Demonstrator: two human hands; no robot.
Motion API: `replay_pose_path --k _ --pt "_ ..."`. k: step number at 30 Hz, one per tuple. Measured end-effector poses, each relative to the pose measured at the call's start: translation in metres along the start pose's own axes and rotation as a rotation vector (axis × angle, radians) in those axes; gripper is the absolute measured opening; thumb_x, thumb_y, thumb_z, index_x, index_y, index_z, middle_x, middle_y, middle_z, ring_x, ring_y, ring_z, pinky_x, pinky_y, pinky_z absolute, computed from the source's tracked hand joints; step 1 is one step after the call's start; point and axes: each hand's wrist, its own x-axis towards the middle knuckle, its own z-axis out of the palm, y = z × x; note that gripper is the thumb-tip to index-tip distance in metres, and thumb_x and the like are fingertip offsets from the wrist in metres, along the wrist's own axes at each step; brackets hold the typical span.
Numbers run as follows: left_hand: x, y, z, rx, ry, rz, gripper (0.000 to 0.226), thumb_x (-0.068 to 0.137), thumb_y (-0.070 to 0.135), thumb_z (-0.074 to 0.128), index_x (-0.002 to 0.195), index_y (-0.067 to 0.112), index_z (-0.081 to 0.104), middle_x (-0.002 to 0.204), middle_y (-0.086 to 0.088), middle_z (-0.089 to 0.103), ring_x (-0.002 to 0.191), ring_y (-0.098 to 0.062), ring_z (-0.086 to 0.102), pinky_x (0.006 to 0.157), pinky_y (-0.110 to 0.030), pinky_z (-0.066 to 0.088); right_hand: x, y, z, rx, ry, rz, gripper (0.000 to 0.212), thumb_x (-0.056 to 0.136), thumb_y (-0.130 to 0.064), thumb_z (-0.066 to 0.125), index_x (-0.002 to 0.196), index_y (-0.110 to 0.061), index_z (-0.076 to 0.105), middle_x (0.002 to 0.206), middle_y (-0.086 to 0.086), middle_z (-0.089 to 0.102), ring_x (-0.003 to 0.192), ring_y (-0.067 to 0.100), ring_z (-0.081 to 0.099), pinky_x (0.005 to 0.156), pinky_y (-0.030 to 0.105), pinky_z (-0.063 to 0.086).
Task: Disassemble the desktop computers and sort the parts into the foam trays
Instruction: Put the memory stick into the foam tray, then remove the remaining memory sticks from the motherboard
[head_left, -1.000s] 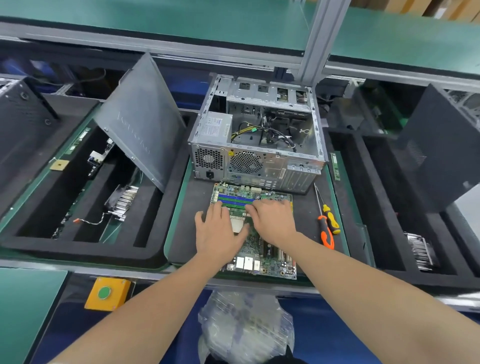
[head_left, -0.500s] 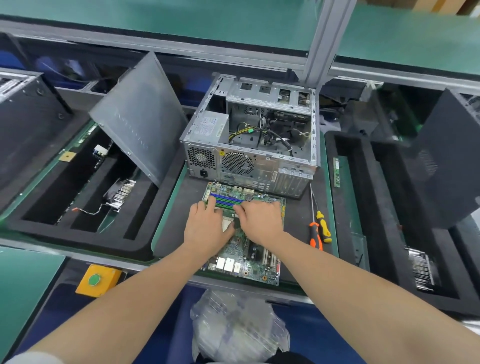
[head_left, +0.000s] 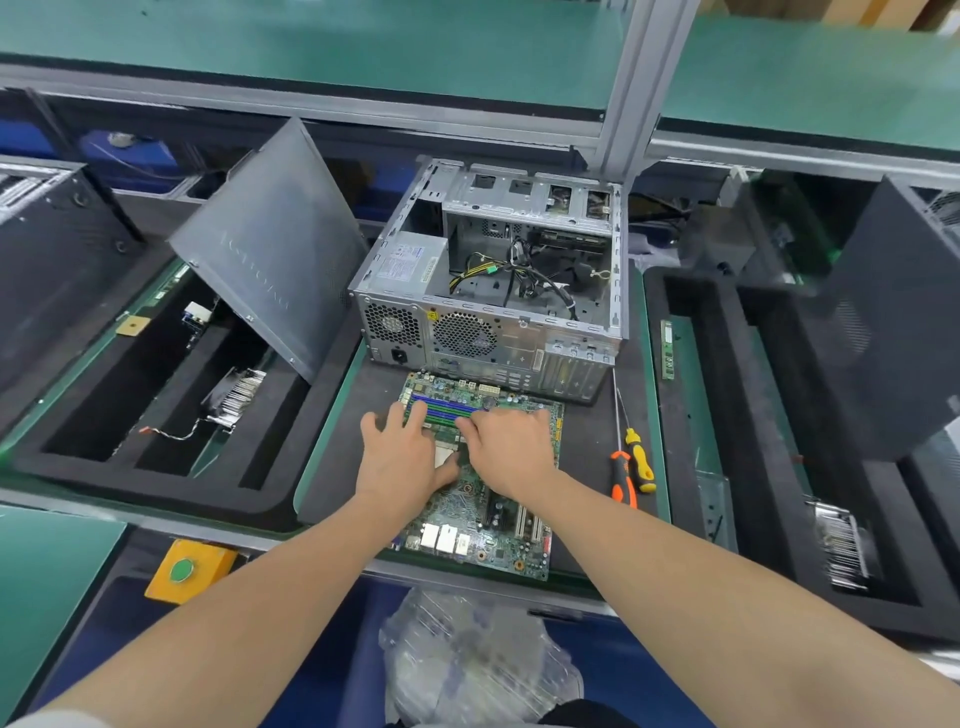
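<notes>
Green and blue memory slots (head_left: 447, 408) sit right under the fingertips. The left hand (head_left: 402, 457) lies flat with its fingers (head_left: 415, 415) spread and nearly straight, pressing near the slots' left end and gripping nothing. The right hand (head_left: 511, 449) bends its fingers (head_left: 475, 428) down onto the same strips. Whether they pinch a module or only push a latch I cannot tell.

Both palms rest on the motherboard (head_left: 483, 525), probably to pin it flat while the memory is worked loose. The board lies on the dark mat just in front of the open computer case (head_left: 493, 291), out where both hands can reach it.

Two screwdrivers (head_left: 631, 467) lie just right of the board, within easy reach. A foam tray (head_left: 130, 467) on the left holds a heatsink (head_left: 236, 397) in one slot, with the grey side panel (head_left: 275, 244) leaning over it. The right foam tray (head_left: 727, 415) has a memory stick (head_left: 667, 348) on its near wall, which is likely where the next stick belongs.
</notes>
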Motion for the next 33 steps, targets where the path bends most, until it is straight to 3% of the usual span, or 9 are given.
replay_pose_path --k 8,13,17,20,23,25,28,30,33 --pt "0.008 0.000 -0.008 -0.032 0.073 -0.026 0.062 0.095 0.061 0.035 0.080 0.017 0.076 0.128 -0.004 0.056 0.112 -0.027 0.051 0.095 -0.051 0.035 -0.001 0.000 0.001 -0.003 0.018 -0.011 0.052 0.108 -0.052 0.028 0.087 -0.026 0.068 0.075 -0.004 0.061 0.073 0.025 0.065 0.087 0.046 0.039" --pt "0.011 -0.012 -0.010 -0.090 0.093 -0.007 0.057 0.095 0.060 0.043 0.075 0.018 0.075 0.117 -0.005 0.056 0.106 -0.025 0.052 0.094 -0.050 0.035 -0.001 0.002 0.001 0.032 0.003 -0.030 0.052 0.108 -0.052 0.028 0.085 -0.026 0.066 0.072 -0.007 0.053 0.074 0.025 0.064 0.090 0.046 0.040" --pt "0.015 -0.028 -0.008 -0.428 0.013 -0.117 0.051 0.099 0.056 0.044 0.070 0.020 0.066 0.104 0.000 0.046 0.103 -0.022 0.045 0.093 -0.045 0.031 -0.003 0.006 0.001 0.054 0.003 -0.070 0.050 0.106 -0.056 0.025 0.075 -0.028 0.053 0.067 -0.008 0.052 0.069 0.021 0.054 0.092 0.047 0.042" --pt "0.025 -0.031 -0.020 -0.740 0.001 -0.252 0.058 0.102 0.054 0.044 0.058 0.018 0.059 0.097 -0.002 0.049 0.100 -0.022 0.047 0.093 -0.043 0.035 -0.003 0.008 -0.001 0.099 -0.021 -0.060 0.051 0.102 -0.063 0.029 0.077 -0.027 0.055 0.064 -0.009 0.054 0.067 0.020 0.054 0.092 0.046 0.042" --pt "0.035 -0.028 -0.041 -0.907 0.022 -0.204 0.064 0.103 0.047 0.047 0.046 0.018 0.040 0.069 -0.003 0.047 0.086 -0.023 0.051 0.085 -0.044 0.044 -0.004 0.009 -0.009 0.189 -0.022 -0.022 0.051 0.098 -0.067 0.036 0.087 -0.025 0.061 0.066 -0.008 0.057 0.067 0.020 0.054 0.093 0.044 0.043" --pt "0.043 -0.020 -0.056 -0.994 0.024 -0.131 0.066 0.103 0.042 0.049 0.046 0.015 0.030 0.052 0.002 0.033 0.062 -0.014 0.039 0.073 -0.040 0.042 -0.007 0.012 -0.017 0.286 -0.009 0.028 0.052 0.095 -0.070 0.042 0.103 -0.024 0.066 0.074 -0.007 0.065 0.073 0.020 0.061 0.090 0.041 0.047" --pt "0.053 -0.001 -0.075 -1.073 -0.065 -0.023 0.061 0.104 0.042 0.046 0.053 0.013 0.033 0.046 0.003 0.026 0.047 -0.010 0.026 0.057 -0.035 0.030 -0.017 0.031 -0.033 0.674 0.005 0.092 0.054 0.084 -0.067 0.066 0.123 -0.030 0.061 0.101 -0.014 0.068 0.091 0.004 0.064 0.082 0.031 0.051" --pt "0.058 0.017 -0.083 -1.107 -0.178 0.046 0.055 0.106 0.049 0.039 0.063 0.015 0.045 0.054 0.001 0.041 0.049 -0.010 0.038 0.054 -0.029 0.032 -0.027 0.049 -0.046 0.907 0.001 0.083 0.065 0.078 -0.056 0.081 0.133 -0.035 0.055 0.121 -0.021 0.064 0.111 -0.002 0.061 0.091 0.026 0.051" --pt "0.062 0.054 -0.090 -1.193 -0.341 0.110 0.054 0.105 0.059 0.029 0.076 0.023 0.058 0.075 0.007 0.060 0.072 -0.010 0.058 0.064 -0.026 0.042 -0.045 0.081 -0.063 1.058 0.067 0.110 0.066 0.075 -0.036 0.091 0.133 -0.028 0.060 0.123 -0.014 0.068 0.116 0.005 0.065 0.099 0.036 0.054"
